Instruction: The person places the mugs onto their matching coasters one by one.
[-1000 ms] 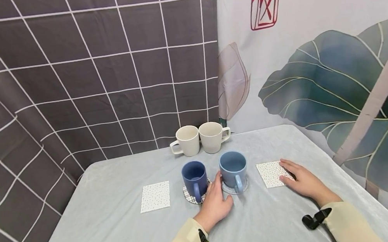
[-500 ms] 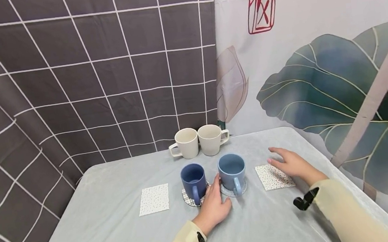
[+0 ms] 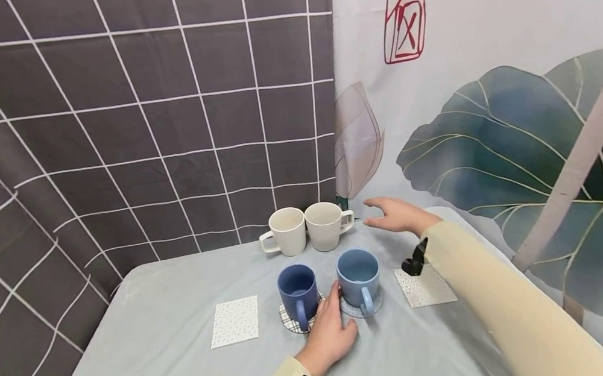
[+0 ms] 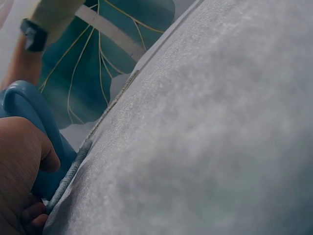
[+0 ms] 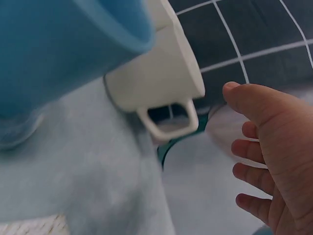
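Note:
Two white mugs stand side by side at the back of the table, the left mug [image 3: 288, 233] and the right mug [image 3: 323, 227], handles pointing outward. My right hand [image 3: 398, 215] is in the air beside the right mug's handle [image 5: 171, 129], fingers spread and apart from it. In front stand a dark blue mug [image 3: 296, 288] on a checked round coaster [image 3: 291, 324] and a light blue mug [image 3: 357, 273] on a round blue-grey coaster [image 3: 376, 305]. My left hand [image 3: 327, 334] rests on the table between these two, its fingers extended and gripping nothing.
A square speckled coaster [image 3: 234, 321] lies to the left and another square coaster [image 3: 425, 288] to the right, partly under my right forearm. Behind the table hang a dark grid-patterned cloth [image 3: 165, 128] and a leaf-print cloth [image 3: 492, 133].
My right hand has lifted off the right square coaster and moved back and left toward the right white mug. My left hand keeps its place between the blue mugs.

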A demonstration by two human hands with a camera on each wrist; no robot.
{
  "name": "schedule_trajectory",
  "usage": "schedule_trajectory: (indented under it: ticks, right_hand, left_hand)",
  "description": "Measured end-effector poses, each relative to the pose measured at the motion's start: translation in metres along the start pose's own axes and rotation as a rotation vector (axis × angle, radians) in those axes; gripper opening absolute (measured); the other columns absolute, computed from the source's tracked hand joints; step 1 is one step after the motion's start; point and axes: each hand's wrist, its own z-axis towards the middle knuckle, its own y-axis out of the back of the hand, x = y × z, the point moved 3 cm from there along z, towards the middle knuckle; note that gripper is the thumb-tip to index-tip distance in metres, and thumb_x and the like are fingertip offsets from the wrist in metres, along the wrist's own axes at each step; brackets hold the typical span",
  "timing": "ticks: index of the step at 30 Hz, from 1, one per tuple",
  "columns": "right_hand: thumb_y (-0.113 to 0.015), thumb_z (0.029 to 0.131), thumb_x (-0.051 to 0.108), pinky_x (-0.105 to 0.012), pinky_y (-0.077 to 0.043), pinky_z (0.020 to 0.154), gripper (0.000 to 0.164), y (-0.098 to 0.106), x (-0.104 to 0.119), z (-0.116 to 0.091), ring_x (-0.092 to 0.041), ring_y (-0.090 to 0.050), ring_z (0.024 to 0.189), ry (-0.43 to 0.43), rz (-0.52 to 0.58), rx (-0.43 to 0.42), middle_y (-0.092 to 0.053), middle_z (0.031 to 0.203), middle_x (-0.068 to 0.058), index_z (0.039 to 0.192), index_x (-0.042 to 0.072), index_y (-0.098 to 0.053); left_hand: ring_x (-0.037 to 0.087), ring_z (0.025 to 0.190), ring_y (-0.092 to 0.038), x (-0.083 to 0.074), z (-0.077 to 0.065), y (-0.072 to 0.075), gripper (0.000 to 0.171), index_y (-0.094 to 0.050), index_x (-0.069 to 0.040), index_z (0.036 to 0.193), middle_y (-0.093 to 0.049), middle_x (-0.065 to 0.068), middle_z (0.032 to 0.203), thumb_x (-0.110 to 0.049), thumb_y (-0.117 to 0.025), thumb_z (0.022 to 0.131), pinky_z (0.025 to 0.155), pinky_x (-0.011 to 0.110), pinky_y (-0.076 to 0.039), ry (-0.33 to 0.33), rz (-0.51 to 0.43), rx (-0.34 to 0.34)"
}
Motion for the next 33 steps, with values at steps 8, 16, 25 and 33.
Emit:
schedule_trajectory:
  ticks: [8,16,25,33]
  right_hand:
    - [-0.062,0.098,0.036,-0.057,-0.035,0.113,0.069,-0.007,0.014,0.044,-0.044,-0.046,0.137,-0.006,0.011,0.081,-0.049,0.148,-0.027,0.148,-0.008,-0.043]
    - [-0.067,0.094,0.034,-0.055,-0.033,0.115,0.075,-0.015,0.031,0.067,-0.044,-0.043,0.139,0.032,0.047,0.147,-0.045,0.151,-0.028,0.15,-0.009,-0.04]
    - [-0.07,0.09,0.041,-0.054,-0.032,0.117,0.09,-0.022,0.047,0.092,-0.043,-0.041,0.14,-0.013,0.043,0.229,-0.04,0.153,-0.03,0.153,-0.009,-0.031]
    - [-0.071,0.086,0.053,-0.056,-0.035,0.114,0.101,-0.034,0.035,0.093,-0.043,-0.044,0.137,-0.085,0.112,0.26,-0.043,0.151,-0.03,0.154,-0.008,-0.029]
  left_hand:
    - [0.036,0.142,-0.041,0.0,0.0,0.0,0.079,-0.024,0.004,0.157,-0.045,0.021,0.152,-0.015,-0.059,0.089,0.116,0.049,-0.034,-0.003,0.01,0.007]
    - [0.035,0.14,-0.042,0.002,-0.001,0.0,0.078,-0.027,0.004,0.156,-0.046,0.02,0.152,-0.016,-0.06,0.088,0.115,0.047,-0.035,-0.01,0.027,-0.013]
    - [0.032,0.142,-0.041,0.003,0.0,0.004,0.077,-0.026,0.003,0.157,-0.045,0.018,0.153,-0.016,-0.059,0.089,0.116,0.045,-0.034,-0.004,0.036,0.011]
    - [0.03,0.143,-0.04,0.003,0.0,0.005,0.078,-0.025,0.002,0.158,-0.044,0.016,0.155,-0.017,-0.059,0.09,0.117,0.044,-0.033,0.016,0.031,0.034]
